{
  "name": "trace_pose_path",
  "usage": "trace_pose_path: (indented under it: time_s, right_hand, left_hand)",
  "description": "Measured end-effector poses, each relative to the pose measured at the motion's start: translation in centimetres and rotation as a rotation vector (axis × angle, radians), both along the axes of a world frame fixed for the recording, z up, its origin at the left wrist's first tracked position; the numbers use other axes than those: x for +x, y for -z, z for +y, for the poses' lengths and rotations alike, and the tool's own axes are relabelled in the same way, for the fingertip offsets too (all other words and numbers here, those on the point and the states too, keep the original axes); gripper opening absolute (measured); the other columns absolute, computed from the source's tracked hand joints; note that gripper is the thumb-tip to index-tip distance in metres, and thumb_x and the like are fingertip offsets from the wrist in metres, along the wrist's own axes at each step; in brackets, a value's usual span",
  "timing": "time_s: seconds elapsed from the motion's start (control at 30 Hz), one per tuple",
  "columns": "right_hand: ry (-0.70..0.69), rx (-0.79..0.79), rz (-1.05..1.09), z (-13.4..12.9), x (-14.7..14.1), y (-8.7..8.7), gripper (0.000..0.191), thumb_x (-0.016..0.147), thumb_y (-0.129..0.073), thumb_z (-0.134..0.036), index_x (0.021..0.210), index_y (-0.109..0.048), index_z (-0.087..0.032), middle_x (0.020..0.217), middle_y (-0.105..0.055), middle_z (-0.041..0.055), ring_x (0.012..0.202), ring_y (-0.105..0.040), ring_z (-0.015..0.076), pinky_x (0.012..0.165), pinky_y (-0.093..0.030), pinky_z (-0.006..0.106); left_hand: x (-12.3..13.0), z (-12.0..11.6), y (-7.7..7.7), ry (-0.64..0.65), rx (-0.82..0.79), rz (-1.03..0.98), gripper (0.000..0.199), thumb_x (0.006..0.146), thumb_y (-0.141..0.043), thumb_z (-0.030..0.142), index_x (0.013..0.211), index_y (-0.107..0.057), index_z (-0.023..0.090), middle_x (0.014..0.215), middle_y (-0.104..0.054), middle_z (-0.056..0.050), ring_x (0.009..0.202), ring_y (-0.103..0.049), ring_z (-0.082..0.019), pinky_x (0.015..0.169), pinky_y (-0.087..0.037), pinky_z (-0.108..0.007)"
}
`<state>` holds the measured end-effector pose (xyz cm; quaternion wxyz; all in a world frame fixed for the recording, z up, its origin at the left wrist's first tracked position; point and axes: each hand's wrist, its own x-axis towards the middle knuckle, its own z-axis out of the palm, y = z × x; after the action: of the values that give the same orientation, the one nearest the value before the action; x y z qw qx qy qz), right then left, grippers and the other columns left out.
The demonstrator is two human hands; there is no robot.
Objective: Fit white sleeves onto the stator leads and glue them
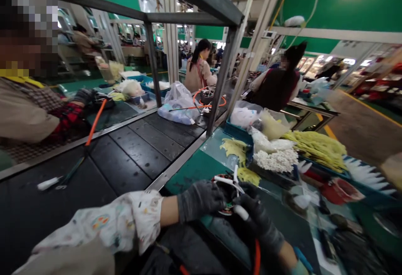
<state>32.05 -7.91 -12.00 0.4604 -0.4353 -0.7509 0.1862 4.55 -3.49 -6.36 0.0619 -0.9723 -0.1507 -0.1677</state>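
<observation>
Both my hands wear dark grey gloves and meet over a round wound part, like a motor stator [226,211], at the near edge of the green work mat. My left hand [202,201] is closed on its left side, fingers curled over the rim. White sleeves [224,180] rise from the part and cross its top. On the right, my right hand [260,216] has its fingers bent round a thick white sleeve end [241,212]. An orange cable [257,256] hangs below that hand. My fingers hide much of the part.
Yellow pieces [235,149], white beads [276,160] and blue trays lie beyond my hands. A black conveyor [135,149] runs at left under a metal frame [220,78], carrying a cable and a plastic bag [179,103]. A co-worker [28,116] sits across it.
</observation>
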Motion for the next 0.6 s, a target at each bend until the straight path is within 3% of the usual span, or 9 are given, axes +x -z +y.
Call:
trace_pose_path:
  time_s: [0.1, 0.17, 0.2, 0.27, 0.37, 0.47, 0.6]
  right_hand:
    - [0.003, 0.031, 0.011, -1.1, -0.6, -0.3, 0.020, 0.101, -0.073, -0.031, 0.117, -0.084, -0.036, 0.155, -0.066, 0.0080, 0.131, -0.074, 0.0329, 0.111, -0.067, 0.051]
    - [0.007, 0.038, -0.048, -1.9, -0.6, -0.5, 0.031, 0.101, -0.076, -0.031, 0.130, -0.083, -0.040, 0.164, -0.063, 0.0067, 0.140, -0.071, 0.0342, 0.116, -0.065, 0.053]
    - [0.001, 0.048, -0.073, -2.2, -0.5, -0.8, 0.037, 0.100, -0.078, -0.033, 0.136, -0.082, -0.042, 0.166, -0.061, 0.0068, 0.143, -0.070, 0.0354, 0.117, -0.064, 0.054]
    - [-0.017, 0.035, -0.084, -2.8, 0.2, -1.8, 0.043, 0.101, -0.078, -0.035, 0.144, -0.079, -0.042, 0.168, -0.060, 0.0084, 0.140, -0.072, 0.0348, 0.116, -0.065, 0.053]
    - [0.066, -0.037, -0.023, -3.1, 1.9, -3.9, 0.034, 0.108, -0.069, -0.036, 0.139, -0.082, -0.036, 0.155, -0.071, 0.0107, 0.125, -0.078, 0.0292, 0.110, -0.067, 0.047]
    - [0.274, -0.017, 0.012, -2.4, 4.3, -5.6, 0.028, 0.110, -0.064, -0.038, 0.130, -0.084, -0.032, 0.130, -0.082, 0.0095, 0.121, -0.079, 0.0281, 0.112, -0.066, 0.047]
    - [0.398, 0.106, -0.191, -0.5, 7.5, -6.6, 0.031, 0.107, -0.059, -0.034, 0.124, -0.085, -0.030, 0.125, -0.084, 0.0105, 0.119, -0.079, 0.0309, 0.110, -0.066, 0.053]
  left_hand:
    - [-0.1, -1.3, 2.6, -0.113, 0.049, -0.328, 0.016, 0.109, -0.068, 0.028, 0.123, -0.075, 0.029, 0.118, -0.082, -0.001, 0.117, -0.073, -0.022, 0.123, -0.049, -0.045]
    - [0.2, -1.8, 3.9, -0.139, 0.056, -0.480, 0.034, 0.105, -0.066, 0.038, 0.136, -0.072, 0.025, 0.139, -0.078, -0.009, 0.138, -0.066, -0.030, 0.135, -0.035, -0.054]
    - [0.5, -1.8, 4.3, -0.130, 0.016, -0.527, 0.037, 0.103, -0.066, 0.039, 0.136, -0.071, 0.024, 0.141, -0.077, -0.010, 0.139, -0.066, -0.031, 0.137, -0.032, -0.054]
    - [1.0, -1.5, 4.5, -0.085, -0.108, -0.559, 0.029, 0.099, -0.069, 0.037, 0.125, -0.074, 0.026, 0.126, -0.082, -0.006, 0.125, -0.073, -0.027, 0.135, -0.036, -0.049]
    - [1.6, -0.9, 4.0, -0.068, -0.221, -0.561, 0.018, 0.091, -0.079, 0.035, 0.107, -0.075, 0.027, 0.099, -0.081, -0.002, 0.100, -0.077, -0.024, 0.126, -0.047, -0.046]
    - [1.6, -0.7, 3.8, -0.112, -0.256, -0.528, 0.024, 0.085, -0.083, 0.036, 0.106, -0.076, 0.027, 0.100, -0.081, -0.003, 0.102, -0.078, -0.027, 0.128, -0.048, -0.053]
    - [1.4, -0.9, 4.7, -0.121, -0.268, -0.568, 0.029, 0.081, -0.085, 0.035, 0.109, -0.077, 0.030, 0.101, -0.083, -0.002, 0.101, -0.080, -0.029, 0.123, -0.055, -0.056]
